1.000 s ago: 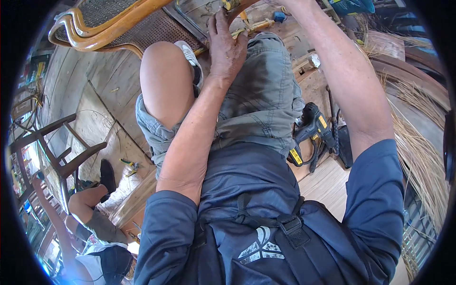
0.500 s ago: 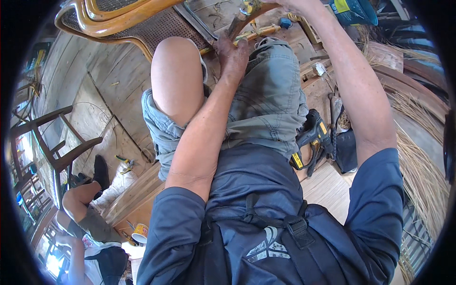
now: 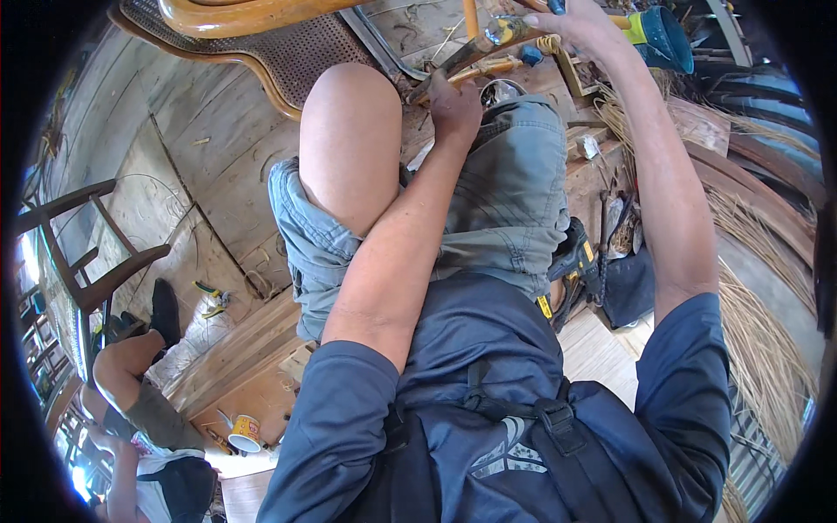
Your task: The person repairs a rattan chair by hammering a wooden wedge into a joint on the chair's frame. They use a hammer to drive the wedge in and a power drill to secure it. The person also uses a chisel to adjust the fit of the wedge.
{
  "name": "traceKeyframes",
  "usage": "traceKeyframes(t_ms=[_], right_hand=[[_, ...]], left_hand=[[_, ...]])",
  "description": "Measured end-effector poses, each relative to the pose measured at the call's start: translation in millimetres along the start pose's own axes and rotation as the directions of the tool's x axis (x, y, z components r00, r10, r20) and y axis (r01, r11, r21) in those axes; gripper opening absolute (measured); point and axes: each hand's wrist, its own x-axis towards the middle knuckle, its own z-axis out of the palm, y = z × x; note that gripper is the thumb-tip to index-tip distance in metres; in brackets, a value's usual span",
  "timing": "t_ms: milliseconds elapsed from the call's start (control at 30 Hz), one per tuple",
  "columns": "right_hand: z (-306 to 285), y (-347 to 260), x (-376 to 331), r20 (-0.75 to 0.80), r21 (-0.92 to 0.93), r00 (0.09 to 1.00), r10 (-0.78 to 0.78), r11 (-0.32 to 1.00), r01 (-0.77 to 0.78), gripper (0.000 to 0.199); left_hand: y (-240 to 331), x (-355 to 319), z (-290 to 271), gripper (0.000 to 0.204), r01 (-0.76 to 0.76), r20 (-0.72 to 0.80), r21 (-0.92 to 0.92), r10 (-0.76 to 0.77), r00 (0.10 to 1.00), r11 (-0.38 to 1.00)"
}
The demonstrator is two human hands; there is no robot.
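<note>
My left hand (image 3: 456, 109) is closed around the near end of a curved wooden chair piece (image 3: 466, 57) just past my knees. A patchy band, coloured blue and yellow, marks this piece at its middle. Higher up to the right, my right hand (image 3: 582, 28) is closed at the far part of the wood, with a fingertip against it. A small blue-ended object (image 3: 556, 7) shows between its fingers; its kind is hard to make out. On the left of the wood lies a varnished chair frame (image 3: 253, 19) with a woven cane panel (image 3: 305, 57).
A teal bucket (image 3: 670, 42) stands at upper right, with bundles of cane strips (image 3: 758, 349) below. A power drill (image 3: 577, 261) rests beside my hip. At left are a dark chair frame (image 3: 96, 244), pliers (image 3: 212, 298), a paper cup (image 3: 246, 433) and another person's leg (image 3: 131, 370).
My left hand and the wood have shifted right in view. My right hand has come lower into the picture, and a blue-ended object now shows in it. The varnished frame sits higher.
</note>
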Motion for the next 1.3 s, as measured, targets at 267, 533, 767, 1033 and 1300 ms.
traceKeyframes(t_ms=[267,533,767,1033,1300], right_hand=[[1,-35,-17,-0.054,0.045,0.982,0.181,0.983,-0.179,0.038],[12,-13,-14,-0.112,0.229,0.983,0.145,0.966,-0.117,0.052],[25,21,-13,-0.246,0.234,0.963,0.108,0.971,-0.049,0.037],[7,102,-103,-0.473,0.416,0.763,0.44,0.875,-0.246,0.044],[83,236,-269,-0.405,-0.003,0.797,0.447,0.871,-0.491,0.039]], left_hand=[[-92,-44,-45,0.052,0.523,-0.11,0.647,-0.612,0.783,0.554],[-89,-93,-83,0.035,-0.134,0.311,0.948,-0.753,0.58,0.288],[-122,-81,-73,0.037,-0.172,0.345,0.938,-0.767,0.54,0.3],[-139,-60,-55,0.039,-0.24,0.372,0.928,-0.75,0.546,0.286],[-144,-71,-91,0.041,-0.362,0.39,0.905,-0.77,0.505,0.221]])
